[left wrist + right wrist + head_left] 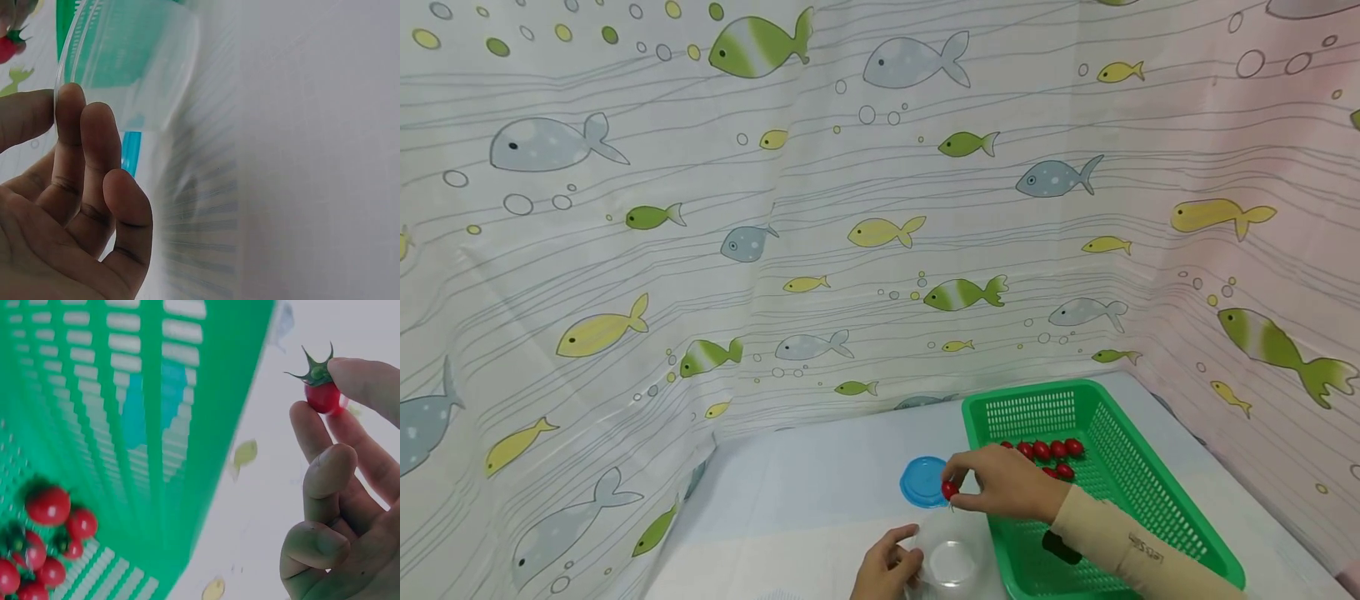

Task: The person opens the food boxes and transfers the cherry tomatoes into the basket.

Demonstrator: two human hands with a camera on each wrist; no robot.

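Observation:
A cherry tomato [322,397] with its green stem leaves is pinched between the thumb and fingertips of my right hand [1011,483]. In the head view it is just above and beyond a clear plastic bowl [951,565]. My left hand [889,568] pinches that bowl by its rim on the left side. The left wrist view shows the thumb outside one face of the rim [60,69] and fingertips against the other. More cherry tomatoes [49,505] lie in a green basket [1152,475], partly hidden by my right forearm.
The basket stands to the right of the bowl, its left wall beneath my right wrist. A round blue lid [921,482] lies on the white tabletop [790,500] behind the bowl. A fish-patterned curtain [820,250] rises around the back and sides.

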